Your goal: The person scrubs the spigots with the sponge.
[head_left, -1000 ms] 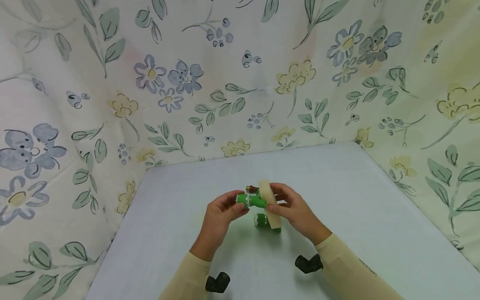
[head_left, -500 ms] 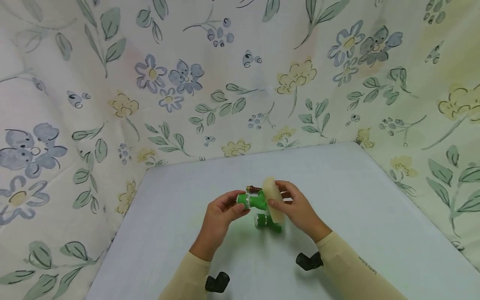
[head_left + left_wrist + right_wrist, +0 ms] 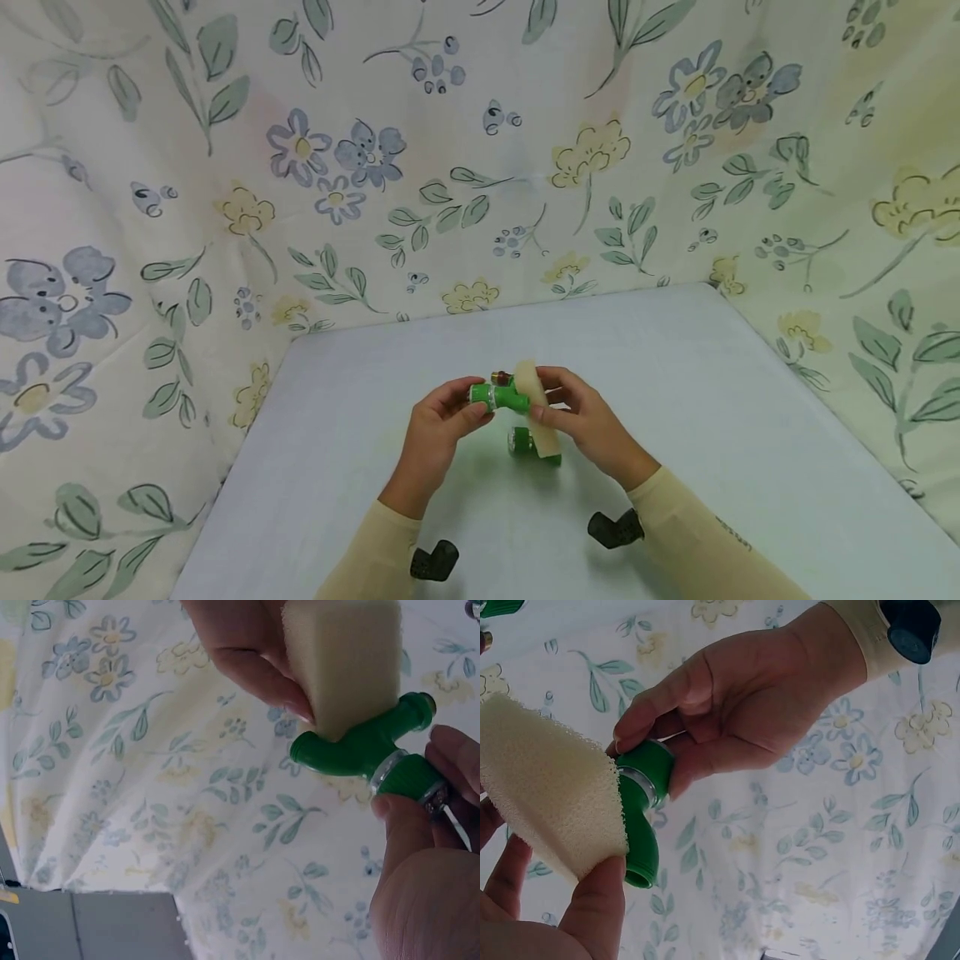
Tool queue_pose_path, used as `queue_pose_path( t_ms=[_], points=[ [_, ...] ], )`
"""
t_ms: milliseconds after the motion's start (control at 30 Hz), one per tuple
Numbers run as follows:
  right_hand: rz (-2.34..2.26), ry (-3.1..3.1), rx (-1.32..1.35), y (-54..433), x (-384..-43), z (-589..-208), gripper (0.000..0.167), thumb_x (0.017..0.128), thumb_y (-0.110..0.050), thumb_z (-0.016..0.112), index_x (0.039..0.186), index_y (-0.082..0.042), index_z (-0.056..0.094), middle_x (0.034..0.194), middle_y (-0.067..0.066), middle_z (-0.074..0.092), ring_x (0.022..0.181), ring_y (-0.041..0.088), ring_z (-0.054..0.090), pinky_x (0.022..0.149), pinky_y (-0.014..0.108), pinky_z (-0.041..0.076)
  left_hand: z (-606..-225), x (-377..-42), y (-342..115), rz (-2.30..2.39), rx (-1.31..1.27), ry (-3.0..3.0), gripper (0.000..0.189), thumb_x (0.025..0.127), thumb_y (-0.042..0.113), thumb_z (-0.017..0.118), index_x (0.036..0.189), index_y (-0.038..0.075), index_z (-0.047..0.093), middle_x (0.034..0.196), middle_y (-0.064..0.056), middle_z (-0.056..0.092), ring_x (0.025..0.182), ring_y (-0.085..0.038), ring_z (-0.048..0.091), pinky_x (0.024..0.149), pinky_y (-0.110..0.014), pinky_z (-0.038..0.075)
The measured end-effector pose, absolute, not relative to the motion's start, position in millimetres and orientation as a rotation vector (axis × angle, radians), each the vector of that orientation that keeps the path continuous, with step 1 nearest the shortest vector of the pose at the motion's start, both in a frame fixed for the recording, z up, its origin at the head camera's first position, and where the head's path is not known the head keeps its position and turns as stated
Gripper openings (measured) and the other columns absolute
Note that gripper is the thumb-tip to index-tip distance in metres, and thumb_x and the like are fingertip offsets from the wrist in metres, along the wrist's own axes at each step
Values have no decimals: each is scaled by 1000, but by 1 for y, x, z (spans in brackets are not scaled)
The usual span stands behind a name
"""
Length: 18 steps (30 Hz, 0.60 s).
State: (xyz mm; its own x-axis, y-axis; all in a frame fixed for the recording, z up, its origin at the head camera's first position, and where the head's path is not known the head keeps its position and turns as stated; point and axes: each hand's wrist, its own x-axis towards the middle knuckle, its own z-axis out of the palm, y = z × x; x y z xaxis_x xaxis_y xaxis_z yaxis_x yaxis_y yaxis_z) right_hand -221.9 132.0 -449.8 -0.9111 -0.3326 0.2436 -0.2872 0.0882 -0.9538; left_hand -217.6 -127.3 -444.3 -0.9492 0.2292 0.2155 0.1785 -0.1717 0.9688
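Observation:
My left hand (image 3: 435, 429) pinches the collar of a green Y-shaped hose connector (image 3: 502, 397) with a silver ring, held above the table. In my right hand (image 3: 592, 425) is a thick cream sponge (image 3: 534, 400), gripped between thumb and fingers. The left wrist view has the sponge (image 3: 341, 667) against the fork between the connector's (image 3: 360, 746) two branches. One open branch end of the connector (image 3: 643, 862) points downward in the right wrist view, beside the sponge (image 3: 555, 780). Some right-hand fingers are hidden behind the sponge.
A second green fitting (image 3: 521, 442) with a silver end lies on the white table (image 3: 360, 467), partly covered by the sponge. Behind the hands is a brown piece with a brass-coloured end (image 3: 501, 378). Floral fabric (image 3: 480, 167) hangs around the table.
The sponge shifted up and right, its face turning, then came back down and left across the connector. My left hand moved slightly up and left with the connector.

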Motion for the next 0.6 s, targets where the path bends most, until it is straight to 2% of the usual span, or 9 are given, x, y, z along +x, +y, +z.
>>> queue_pose_path(
  t_ms=[233,400,600],
  points=[
    [-2038,2185,-623,134,-221,-451,51,107,-25,73,154,-14,56,140,12,61,125,36,58,98,42,57,-443,-217,-127,2345,464,1961,42,103,-2,74,142,-11,61,129,-21,66,115,-29,70,97,-46,61],
    [-2102,2062,-680,135,-220,-451,49,110,-17,67,155,-6,53,138,19,59,123,40,58,97,40,58,-444,-219,-127,2337,407,2003,40,103,-2,75,140,-9,63,124,-21,67,113,-29,71,96,-45,61],
    [-2134,2022,-753,135,-217,-445,48,108,-13,67,154,-7,54,137,19,59,123,41,57,96,40,58,-449,-223,-127,2332,268,2173,36,97,0,82,132,-2,71,115,-18,69,104,-27,71,91,-34,63]
  ],
)
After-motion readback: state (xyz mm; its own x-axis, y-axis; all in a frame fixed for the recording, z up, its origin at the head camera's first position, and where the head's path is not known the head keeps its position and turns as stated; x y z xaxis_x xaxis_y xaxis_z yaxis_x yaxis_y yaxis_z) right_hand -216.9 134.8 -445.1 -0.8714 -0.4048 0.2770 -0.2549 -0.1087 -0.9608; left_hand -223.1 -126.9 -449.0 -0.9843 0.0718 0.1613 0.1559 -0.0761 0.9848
